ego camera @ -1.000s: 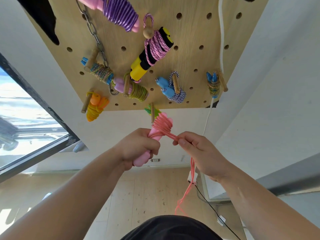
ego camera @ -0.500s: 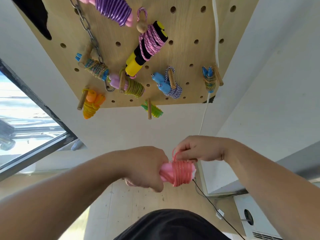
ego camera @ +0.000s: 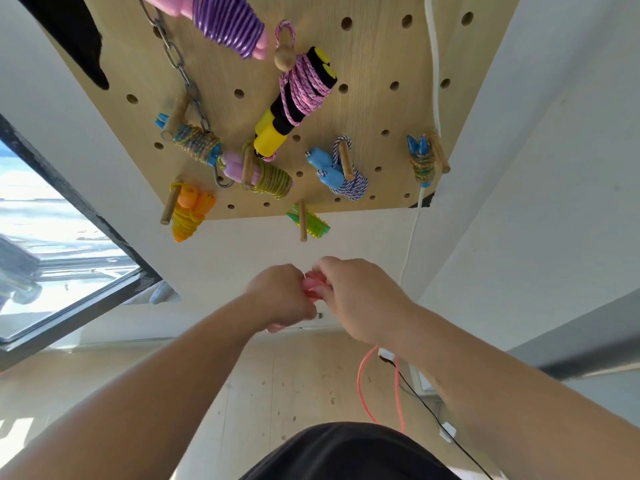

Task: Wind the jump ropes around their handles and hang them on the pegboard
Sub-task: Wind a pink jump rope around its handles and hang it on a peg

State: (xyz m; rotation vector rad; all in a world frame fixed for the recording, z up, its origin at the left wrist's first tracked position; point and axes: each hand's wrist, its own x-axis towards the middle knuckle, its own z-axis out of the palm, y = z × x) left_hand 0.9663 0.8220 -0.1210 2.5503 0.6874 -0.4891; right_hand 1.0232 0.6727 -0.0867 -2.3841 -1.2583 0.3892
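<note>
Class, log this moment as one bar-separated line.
step: winding | pink jump rope: gripped by left hand and right hand | loose loop: hangs below right hand | pegboard: rope not yet hung

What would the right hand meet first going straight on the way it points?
The pink handles, which the right hand touches at its fingertips. Just beyond them is the left hand. Depth is unclear.
</note>
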